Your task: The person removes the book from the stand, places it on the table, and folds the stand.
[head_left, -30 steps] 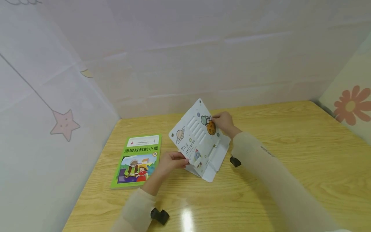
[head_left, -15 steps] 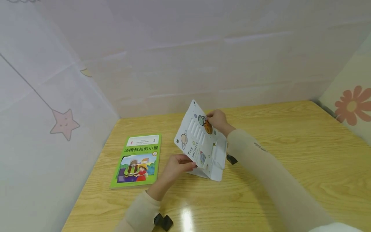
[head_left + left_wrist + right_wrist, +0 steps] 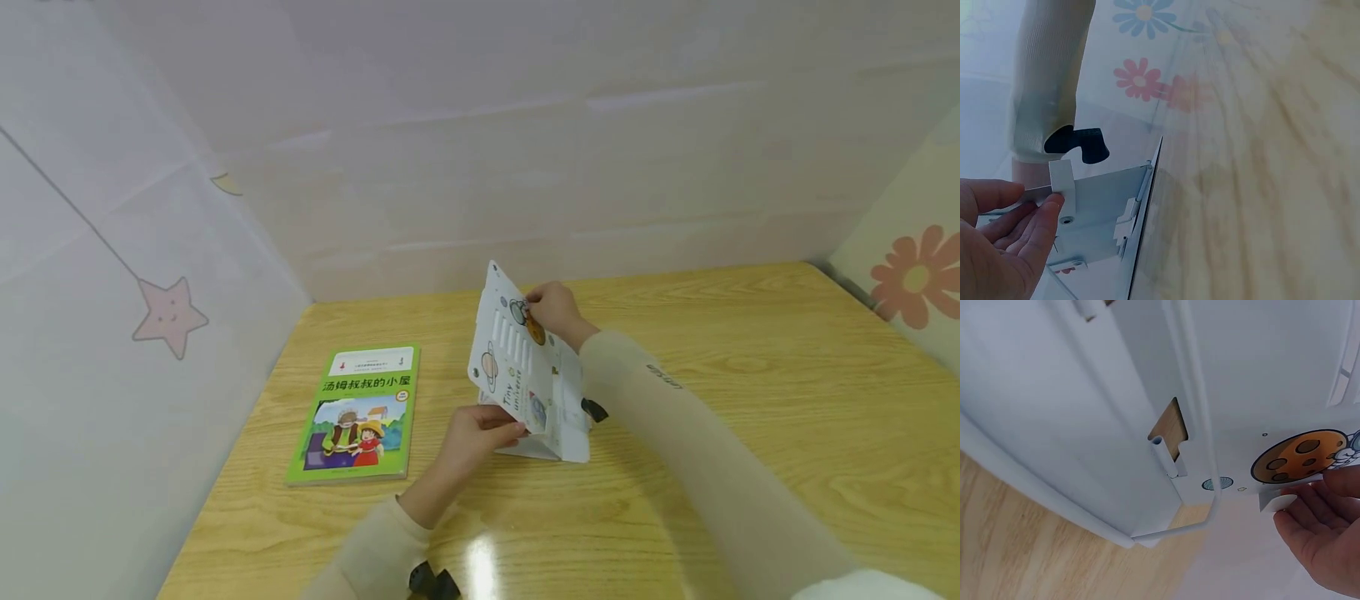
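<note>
A white bookstand [image 3: 504, 343] printed with planets, an astronaut and the words "Tiny universe" is on the table, its slotted panel tilted up from a base plate [image 3: 573, 437]. My left hand [image 3: 472, 437] pinches the panel's near edge between thumb and fingers; in the left wrist view, those fingers are by a small white tab [image 3: 1063, 187]. Farther back, my right hand [image 3: 557, 307] grips the opposite edge, thumb on the printed face beside the orange planet [image 3: 1300, 456]. In the right wrist view, a wire bar [image 3: 1210, 456] runs across the stand's front.
A green picture book [image 3: 356, 417] with a cartoon cover lies flat on the wooden table [image 3: 750, 375], left of the stand. Behind the table hangs a pale backdrop [image 3: 450, 167]. A black wrist device [image 3: 433, 581] sits on the left sleeve.
The bookstand has turned, so its printed face now points more to the right and appears narrower. My left hand has moved right with it; my right hand has shifted slightly left.
</note>
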A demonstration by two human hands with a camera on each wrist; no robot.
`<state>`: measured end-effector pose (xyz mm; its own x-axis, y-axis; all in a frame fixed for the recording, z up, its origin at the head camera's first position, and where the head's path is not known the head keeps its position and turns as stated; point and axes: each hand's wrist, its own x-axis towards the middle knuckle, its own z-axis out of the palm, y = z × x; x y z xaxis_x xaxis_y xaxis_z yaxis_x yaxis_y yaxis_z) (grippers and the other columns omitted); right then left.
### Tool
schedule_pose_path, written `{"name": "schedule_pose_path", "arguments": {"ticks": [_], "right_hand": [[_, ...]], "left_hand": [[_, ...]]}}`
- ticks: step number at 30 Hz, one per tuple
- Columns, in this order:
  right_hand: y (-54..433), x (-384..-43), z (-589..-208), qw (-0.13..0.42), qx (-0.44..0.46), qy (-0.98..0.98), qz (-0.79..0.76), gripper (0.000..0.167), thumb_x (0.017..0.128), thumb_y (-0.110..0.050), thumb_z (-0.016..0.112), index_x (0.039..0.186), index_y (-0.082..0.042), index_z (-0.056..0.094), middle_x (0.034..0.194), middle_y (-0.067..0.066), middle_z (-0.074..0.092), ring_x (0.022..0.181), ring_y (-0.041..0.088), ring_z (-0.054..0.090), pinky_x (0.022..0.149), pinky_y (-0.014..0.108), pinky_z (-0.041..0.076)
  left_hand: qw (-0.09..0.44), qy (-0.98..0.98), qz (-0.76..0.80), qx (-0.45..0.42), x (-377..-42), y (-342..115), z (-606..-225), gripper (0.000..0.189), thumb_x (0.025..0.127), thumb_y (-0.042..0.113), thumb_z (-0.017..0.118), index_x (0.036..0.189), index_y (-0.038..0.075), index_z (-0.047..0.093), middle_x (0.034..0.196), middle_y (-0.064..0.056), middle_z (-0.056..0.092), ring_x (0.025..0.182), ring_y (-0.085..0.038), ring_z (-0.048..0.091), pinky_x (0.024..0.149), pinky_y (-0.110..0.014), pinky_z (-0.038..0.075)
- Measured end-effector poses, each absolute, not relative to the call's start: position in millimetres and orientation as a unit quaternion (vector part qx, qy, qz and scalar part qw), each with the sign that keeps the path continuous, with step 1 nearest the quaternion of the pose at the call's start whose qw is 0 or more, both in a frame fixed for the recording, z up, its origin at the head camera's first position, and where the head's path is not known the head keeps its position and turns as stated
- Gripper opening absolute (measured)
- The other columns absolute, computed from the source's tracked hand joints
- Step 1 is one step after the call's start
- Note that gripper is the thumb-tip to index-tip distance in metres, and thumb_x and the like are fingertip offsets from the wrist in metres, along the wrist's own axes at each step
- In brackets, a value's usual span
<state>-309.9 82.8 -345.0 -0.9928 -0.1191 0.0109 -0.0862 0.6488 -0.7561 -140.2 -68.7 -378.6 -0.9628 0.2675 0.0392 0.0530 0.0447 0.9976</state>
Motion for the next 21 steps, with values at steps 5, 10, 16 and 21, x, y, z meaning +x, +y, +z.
{"name": "schedule_pose_path", "arguments": {"ticks": [5,10,16,21], "right_hand": [[79.8,-308.1,-342.8,0.019,-0.073,0.914,-0.399,0.029,0.082,0.0,0.045,0.108,0.006,0.056,0.109,0.019,0.054,0.102,0.031,0.048,0.081,0.037,0.043],[77.6,-308.2,-340.3,0.021,-0.088,0.919,-0.385,0.03,0.081,-0.001,0.046,0.108,0.006,0.056,0.109,0.019,0.054,0.104,0.03,0.046,0.084,0.038,0.041],[74.9,-310.8,-340.5,0.021,-0.101,0.922,-0.373,0.029,0.082,-0.003,0.047,0.108,0.006,0.057,0.109,0.019,0.055,0.105,0.03,0.046,0.086,0.038,0.039],[71.4,-312.2,-340.7,0.019,-0.109,0.924,-0.366,0.028,0.083,-0.005,0.048,0.107,0.006,0.057,0.108,0.018,0.055,0.104,0.03,0.047,0.086,0.037,0.039]], "left_hand": [[0.071,0.72,0.683,0.103,-132.6,-61.5,-367.9,0.02,0.078,-0.001,0.059,0.091,-0.017,0.058,0.084,-0.023,0.061,0.076,-0.023,0.06,0.066,-0.031,0.05],[0.067,0.727,0.678,0.087,-124.4,-55.0,-355.2,0.021,0.079,-0.002,0.057,0.092,-0.018,0.057,0.086,-0.024,0.061,0.078,-0.027,0.06,0.067,-0.031,0.05],[0.055,0.721,0.686,0.084,-127.6,-50.9,-363.8,0.019,0.078,-0.001,0.059,0.09,-0.016,0.059,0.082,-0.023,0.062,0.075,-0.028,0.061,0.064,-0.03,0.05],[0.044,0.716,0.693,0.076,-132.6,-47.4,-378.1,0.02,0.076,0.002,0.062,0.09,-0.013,0.061,0.082,-0.019,0.063,0.072,-0.024,0.061,0.062,-0.027,0.051]]}}
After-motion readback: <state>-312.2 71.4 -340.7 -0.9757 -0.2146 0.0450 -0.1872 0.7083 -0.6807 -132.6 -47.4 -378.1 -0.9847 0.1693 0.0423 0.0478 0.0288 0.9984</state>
